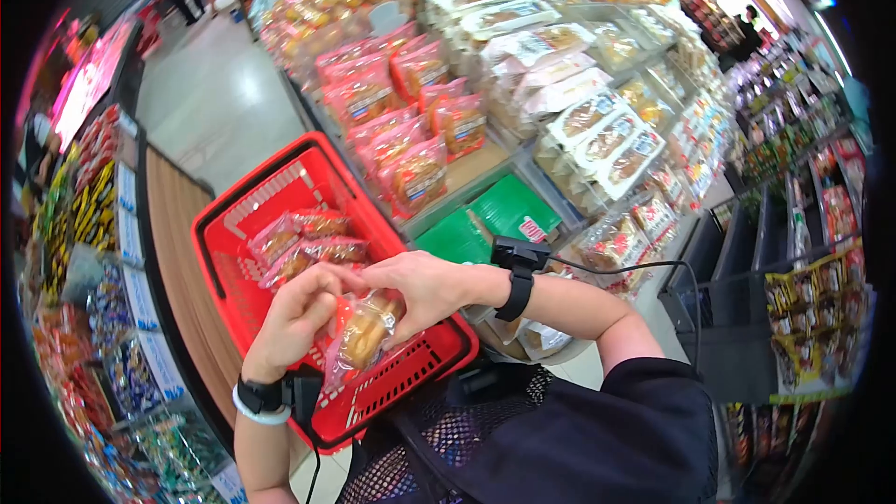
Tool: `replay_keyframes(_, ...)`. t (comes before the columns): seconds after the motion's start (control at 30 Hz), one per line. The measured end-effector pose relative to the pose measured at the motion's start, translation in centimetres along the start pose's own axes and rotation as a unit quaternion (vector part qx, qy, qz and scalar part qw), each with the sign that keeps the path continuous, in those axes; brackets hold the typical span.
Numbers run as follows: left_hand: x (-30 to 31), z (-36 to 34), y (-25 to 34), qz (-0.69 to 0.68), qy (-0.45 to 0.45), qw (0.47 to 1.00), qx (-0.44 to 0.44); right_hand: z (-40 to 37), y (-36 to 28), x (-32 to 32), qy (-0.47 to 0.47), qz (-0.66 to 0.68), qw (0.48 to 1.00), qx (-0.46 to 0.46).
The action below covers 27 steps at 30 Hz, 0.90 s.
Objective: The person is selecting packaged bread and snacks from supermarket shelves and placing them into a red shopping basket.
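Observation:
Both hands are over a red shopping basket (217, 233). Between them is a clear and red plastic packet of golden-brown bread (362, 334), tilted. My right hand (415, 285) grips the packet's upper right side, thumb along its edge. My left hand (297, 313) is closed with bent fingers at the packet's upper left edge; its fingertips are partly hidden. Inside the basket, just beyond my hands, lie several similar bread packets (303, 241) with red wrapping.
A display of red bread packets (411, 173) rises ahead, with white trays of wrapped pastries (602, 135) to its right. A green box bottom (495, 224) shows in one compartment. Candy shelves (140, 289) line the left. Dark racks with yellow snack bags (817, 303) stand at right.

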<state>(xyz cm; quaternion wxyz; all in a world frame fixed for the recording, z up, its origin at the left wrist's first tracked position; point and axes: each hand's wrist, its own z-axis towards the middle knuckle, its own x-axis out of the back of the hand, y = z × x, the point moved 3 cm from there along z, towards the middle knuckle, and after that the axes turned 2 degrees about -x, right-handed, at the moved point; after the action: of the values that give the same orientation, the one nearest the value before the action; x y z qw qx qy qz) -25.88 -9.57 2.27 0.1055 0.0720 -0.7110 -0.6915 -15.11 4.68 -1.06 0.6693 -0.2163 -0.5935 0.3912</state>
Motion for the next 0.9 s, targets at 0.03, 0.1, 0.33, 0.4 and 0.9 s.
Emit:
replay_keyframes(0.03,-0.2,0.0,0.7,-0.03,0.007,0.999,0.015,-0.4,0.3,0.6,-0.023,-0.004,0.998,-0.053)
replay_keyframes(0.1,-0.2,-0.5,1.2,-0.024,-0.003,1.0,0.017,-1.4,0.3,2.2,-0.027,0.01,0.99,-0.138)
replay_keyframes(0.33,-2.9,1.4,2.4,0.31,0.08,0.944,-0.083,-4.4,0.5,5.3,0.094,0.005,0.986,-0.138)
replay_keyframes(0.4,-3.7,2.2,2.9,0.323,0.142,0.92,-0.173,-4.7,0.0,5.8,0.089,-0.035,0.988,-0.123)
replay_keyframes(0.9,-3.7,4.3,1.4,0.294,0.206,0.926,-0.12,-7.5,-1.2,14.9,0.278,-0.202,0.936,-0.07)
